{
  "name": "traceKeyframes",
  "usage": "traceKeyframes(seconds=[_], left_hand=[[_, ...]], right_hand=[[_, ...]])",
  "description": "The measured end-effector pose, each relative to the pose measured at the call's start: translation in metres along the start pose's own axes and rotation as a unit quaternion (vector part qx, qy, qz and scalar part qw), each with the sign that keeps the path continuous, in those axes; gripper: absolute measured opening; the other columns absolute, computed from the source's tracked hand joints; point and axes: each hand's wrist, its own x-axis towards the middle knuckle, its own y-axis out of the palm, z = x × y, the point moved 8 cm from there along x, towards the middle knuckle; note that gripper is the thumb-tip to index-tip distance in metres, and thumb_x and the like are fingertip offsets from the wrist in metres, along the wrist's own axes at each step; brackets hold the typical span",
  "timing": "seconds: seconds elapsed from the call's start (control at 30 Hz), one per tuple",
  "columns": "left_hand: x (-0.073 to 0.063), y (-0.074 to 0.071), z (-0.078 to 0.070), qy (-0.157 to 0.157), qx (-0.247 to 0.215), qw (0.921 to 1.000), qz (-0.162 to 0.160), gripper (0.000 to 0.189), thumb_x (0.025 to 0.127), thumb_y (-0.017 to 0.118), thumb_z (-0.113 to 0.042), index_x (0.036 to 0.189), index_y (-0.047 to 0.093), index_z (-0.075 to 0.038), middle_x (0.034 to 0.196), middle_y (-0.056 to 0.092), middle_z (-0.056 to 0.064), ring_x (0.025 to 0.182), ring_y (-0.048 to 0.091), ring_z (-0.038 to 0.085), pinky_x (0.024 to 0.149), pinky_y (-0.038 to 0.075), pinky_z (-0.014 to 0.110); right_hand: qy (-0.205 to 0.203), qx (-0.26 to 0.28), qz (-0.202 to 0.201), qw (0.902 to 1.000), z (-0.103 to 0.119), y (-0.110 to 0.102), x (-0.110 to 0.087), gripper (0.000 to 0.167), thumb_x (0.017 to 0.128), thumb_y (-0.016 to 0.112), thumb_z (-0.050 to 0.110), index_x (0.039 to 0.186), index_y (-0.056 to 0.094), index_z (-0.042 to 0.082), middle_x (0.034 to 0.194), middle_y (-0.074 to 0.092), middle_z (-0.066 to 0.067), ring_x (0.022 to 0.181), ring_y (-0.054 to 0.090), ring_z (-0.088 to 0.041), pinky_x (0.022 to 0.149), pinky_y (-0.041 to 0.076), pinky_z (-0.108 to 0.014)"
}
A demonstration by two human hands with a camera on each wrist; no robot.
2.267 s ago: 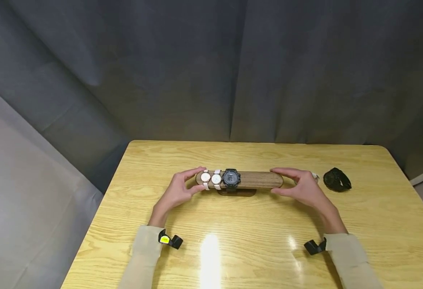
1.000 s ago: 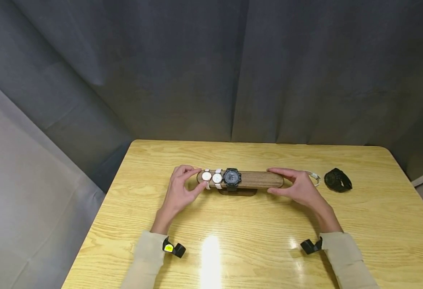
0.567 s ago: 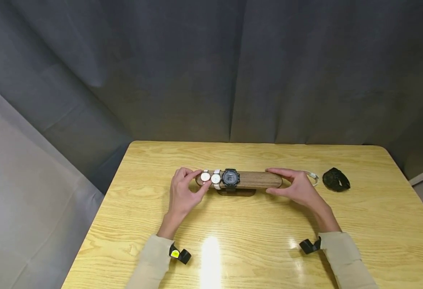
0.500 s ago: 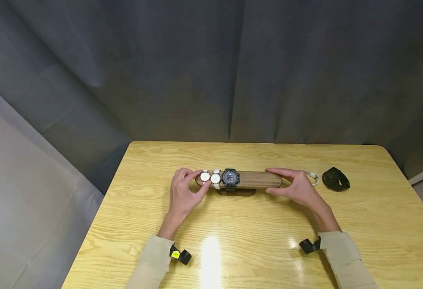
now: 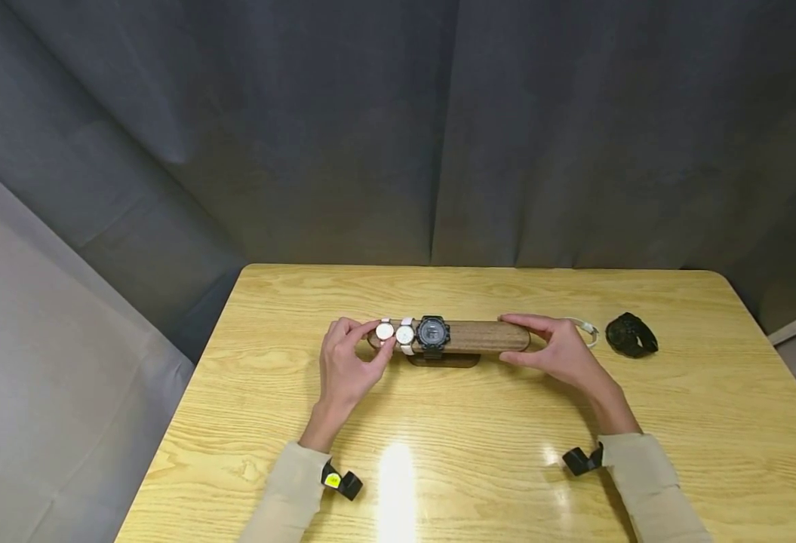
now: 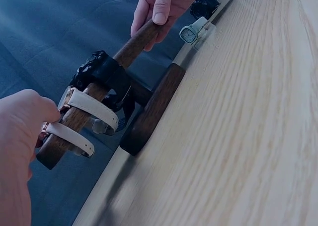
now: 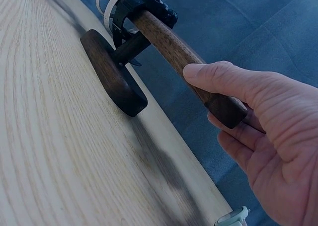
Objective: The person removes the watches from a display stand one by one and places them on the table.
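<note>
A dark wooden bar-shaped watch stand (image 5: 486,337) rests on its oval foot (image 7: 114,77) on the table. Around its left part sit a white-strapped watch (image 5: 385,332) at the end, a second white-strapped watch (image 5: 405,335), and a chunky black watch (image 5: 433,332). My left hand (image 5: 346,369) pinches the case of the end watch between thumb and index finger, the thumb lying near the second watch. At the bar's other end, my right hand (image 5: 566,353) grips the wood, thumb on the near side and fingers behind.
Beyond my right hand, a pale square-faced watch (image 6: 189,35) lies on the table, partly hidden by that hand in the head view. Further right is another black watch (image 5: 631,335). A dark curtain (image 5: 343,151) hangs behind the table's back edge.
My left hand has moved from spanning the bar's left end to pinching the end watch, its wrist swinging right. My right hand has shifted slightly left on the bar. The stand stays put.
</note>
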Motion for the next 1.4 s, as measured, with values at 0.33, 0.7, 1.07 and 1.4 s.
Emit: traceKeyframes(seconds=[0.33, 0.7, 1.07, 1.4], left_hand=[[-0.001, 0.000, 0.001, -0.021, -0.009, 0.9997, 0.002, 0.032, 0.081, 0.089, -0.023, 0.104, 0.080, -0.002, 0.085, 0.062, 0.005, 0.082, 0.062, 0.030, 0.070, 0.050, 0.033], [0.000, -0.003, -0.001, -0.016, 0.002, 0.9999, -0.005, 0.032, 0.079, 0.089, -0.023, 0.101, 0.080, -0.001, 0.083, 0.062, 0.006, 0.079, 0.059, 0.026, 0.070, 0.051, 0.034], [0.001, -0.006, 0.004, -0.031, 0.010, 0.9995, -0.003, 0.030, 0.079, 0.087, -0.023, 0.098, 0.080, -0.001, 0.082, 0.064, 0.010, 0.080, 0.058, 0.023, 0.068, 0.053, 0.033], [0.001, -0.007, 0.010, -0.046, -0.030, 0.9985, 0.007, 0.031, 0.079, 0.087, -0.019, 0.099, 0.079, 0.003, 0.084, 0.062, 0.015, 0.083, 0.057, 0.024, 0.067, 0.058, 0.047]], right_hand=[[0.007, -0.004, 0.003, 1.0000, -0.001, 0.000, 0.000, 0.059, 0.083, 0.092, 0.024, 0.137, 0.070, 0.019, 0.138, 0.068, -0.004, 0.137, 0.056, -0.030, 0.104, 0.044, -0.012], [0.012, -0.013, 0.001, 0.9998, 0.000, 0.000, -0.002, 0.059, 0.083, 0.092, 0.026, 0.138, 0.070, 0.021, 0.139, 0.068, -0.003, 0.138, 0.056, -0.029, 0.103, 0.042, -0.009], [0.016, -0.013, 0.002, 0.9998, 0.000, 0.000, -0.002, 0.059, 0.082, 0.092, 0.027, 0.137, 0.070, 0.022, 0.138, 0.069, -0.002, 0.138, 0.056, -0.027, 0.104, 0.042, -0.010], [0.010, -0.011, 0.001, 0.9999, 0.000, 0.000, -0.002, 0.059, 0.083, 0.092, 0.025, 0.137, 0.070, 0.021, 0.138, 0.069, -0.003, 0.137, 0.056, -0.029, 0.104, 0.042, -0.010]])
